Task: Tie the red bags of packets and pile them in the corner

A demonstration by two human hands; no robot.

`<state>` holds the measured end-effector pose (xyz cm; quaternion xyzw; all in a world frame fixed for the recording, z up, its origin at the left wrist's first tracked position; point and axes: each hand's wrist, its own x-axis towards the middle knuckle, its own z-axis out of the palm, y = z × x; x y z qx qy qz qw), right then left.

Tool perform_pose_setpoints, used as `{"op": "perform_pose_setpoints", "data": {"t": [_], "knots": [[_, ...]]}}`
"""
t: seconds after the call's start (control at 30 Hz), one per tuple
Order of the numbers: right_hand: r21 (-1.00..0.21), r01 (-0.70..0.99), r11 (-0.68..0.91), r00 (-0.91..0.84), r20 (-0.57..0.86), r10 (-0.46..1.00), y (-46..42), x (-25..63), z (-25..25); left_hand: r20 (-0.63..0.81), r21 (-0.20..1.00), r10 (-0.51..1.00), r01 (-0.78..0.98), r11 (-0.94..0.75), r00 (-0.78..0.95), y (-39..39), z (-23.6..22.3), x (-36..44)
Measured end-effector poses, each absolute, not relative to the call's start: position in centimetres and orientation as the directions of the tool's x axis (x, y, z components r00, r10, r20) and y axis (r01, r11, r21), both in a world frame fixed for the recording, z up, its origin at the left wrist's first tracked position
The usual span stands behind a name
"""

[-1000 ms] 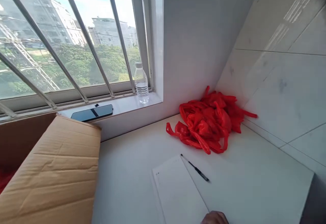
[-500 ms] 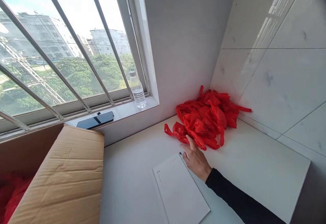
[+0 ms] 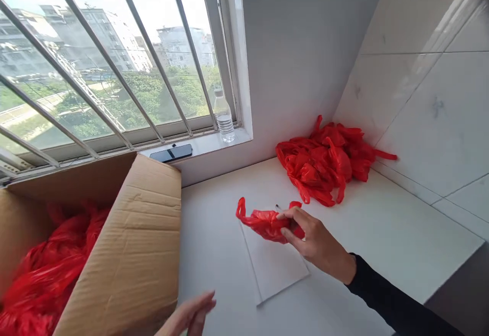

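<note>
My right hand pinches a crumpled red plastic bag and holds it just above a white sheet of paper on the white counter. A black pen tip peeks out behind the bag. A pile of several red bags lies in the far corner against the tiled wall. My left hand rises from the bottom edge, fingers stretched out and holding nothing, beside the flap of a cardboard box.
The open cardboard box at the left holds more red bags. On the window sill stand a clear water bottle and a dark phone. Barred window behind; tiled wall at the right.
My right hand reached to the pile, took one red bag and pulled it back over the paper. My left hand has come into view at the bottom. The view shifted left, showing the box's inside.
</note>
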<state>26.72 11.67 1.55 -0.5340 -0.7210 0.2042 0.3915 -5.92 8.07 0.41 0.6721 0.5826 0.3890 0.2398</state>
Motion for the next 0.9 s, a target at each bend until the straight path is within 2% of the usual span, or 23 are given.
{"op": "perform_pose_setpoints", "data": {"t": [0.1,0.17,0.27,0.37,0.53,0.67,0.9], "knots": [[-0.776,0.460,0.431,-0.343,0.292,0.893,7.3,25.3,1.8,0.146,0.812,0.986,0.558,-0.169,0.085,7.0,-0.4,-4.1],[-0.800,0.398,0.448,-0.425,0.272,0.863,5.4,24.5,1.3,0.076,0.858,0.977,0.486,-0.167,0.202,6.1,-0.2,-2.4],[-0.831,0.362,0.422,-0.445,0.243,0.862,3.7,23.6,-0.1,-0.063,0.916,0.917,0.387,-0.103,0.395,4.4,0.4,-0.1],[-0.810,0.402,0.427,-0.444,0.236,0.865,2.8,23.1,-1.3,-0.158,0.923,0.907,0.384,-0.005,0.391,2.9,0.2,1.2],[-0.752,0.536,0.383,-0.327,0.233,0.916,2.0,24.2,-2.5,-0.130,0.913,0.972,0.405,0.039,0.198,2.0,-1.8,-0.1],[-0.801,0.549,0.237,-0.175,0.167,0.970,1.7,25.8,-2.8,-0.042,0.894,0.999,0.446,0.025,0.028,2.2,-2.5,-1.7],[-0.782,0.544,0.303,-0.175,0.247,0.953,1.3,24.9,-2.9,0.044,0.867,0.965,0.470,-0.165,0.257,2.4,-2.0,2.7]]}}
